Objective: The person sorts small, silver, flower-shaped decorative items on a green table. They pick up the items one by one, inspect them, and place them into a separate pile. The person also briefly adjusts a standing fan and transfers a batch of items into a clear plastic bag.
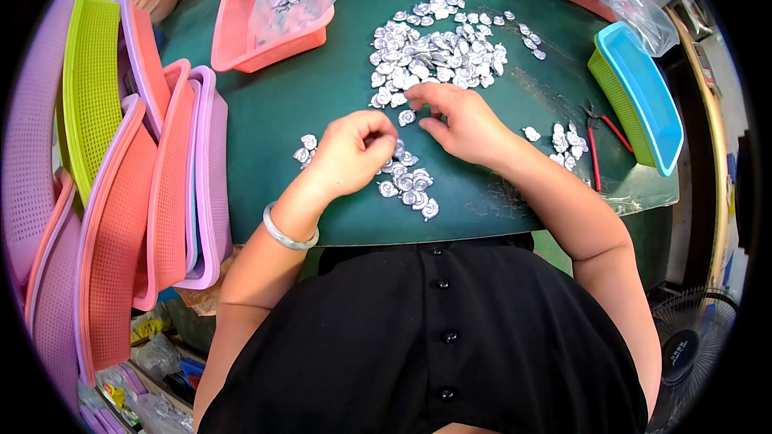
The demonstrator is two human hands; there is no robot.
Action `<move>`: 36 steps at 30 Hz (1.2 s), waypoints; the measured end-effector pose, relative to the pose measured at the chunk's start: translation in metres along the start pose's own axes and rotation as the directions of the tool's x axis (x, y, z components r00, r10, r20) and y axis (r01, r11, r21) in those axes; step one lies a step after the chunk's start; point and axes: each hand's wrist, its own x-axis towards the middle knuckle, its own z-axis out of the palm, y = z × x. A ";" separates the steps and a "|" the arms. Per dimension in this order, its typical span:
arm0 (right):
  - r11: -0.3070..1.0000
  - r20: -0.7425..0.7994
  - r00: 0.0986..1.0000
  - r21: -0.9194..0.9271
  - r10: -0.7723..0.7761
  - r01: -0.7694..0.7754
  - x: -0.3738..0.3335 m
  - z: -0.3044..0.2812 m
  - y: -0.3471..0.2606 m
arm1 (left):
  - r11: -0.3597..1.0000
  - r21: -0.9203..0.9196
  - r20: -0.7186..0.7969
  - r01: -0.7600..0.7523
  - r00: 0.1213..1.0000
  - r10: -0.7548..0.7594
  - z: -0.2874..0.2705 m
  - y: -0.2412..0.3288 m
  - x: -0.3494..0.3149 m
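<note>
Small silver, rose-like metal pieces lie on a dark green tabletop in a large heap (438,52). My right hand (462,124) is at the heap's near edge, thumb and forefinger apart. One loose silver piece (407,117) lies just left of its fingertips. My left hand (354,153), with a pale bangle (288,231) on the wrist, has its fingers curled and pressed together; whatever they hold is hidden. Beside it on the right lies a smaller cluster of silver pieces (413,185), partly covered by the fingers. A few more silver pieces (305,149) sit left of this hand.
Stacked plastic baskets (121,233) stand along the left. A pink tray (269,52) with a clear bag is at the back left. To the right are red-handled pliers (595,145), a small pile of silver pieces (568,145) and a blue-and-green basket (639,96). A fan (683,354) stands lower right.
</note>
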 end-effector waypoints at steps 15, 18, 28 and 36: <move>0.990 -0.004 0.993 -0.074 -0.118 0.118 0.007 0.010 0.012 | 0.910 0.401 -0.097 -0.108 0.982 0.159 0.008 0.001 0.019; 0.982 -0.046 0.982 -0.050 -0.184 0.181 0.007 0.000 0.002 | 0.972 0.234 -0.040 0.027 0.999 -0.018 0.008 0.015 0.021; 0.871 -0.217 0.976 0.477 -0.010 0.115 0.012 -0.054 -0.019 | 0.793 -0.609 -0.046 0.005 0.998 -0.042 0.010 0.054 0.032; 0.790 -0.181 0.983 0.598 -0.035 0.138 0.008 -0.080 -0.034 | 0.764 -0.641 -0.094 -0.076 0.995 0.020 0.020 0.076 0.036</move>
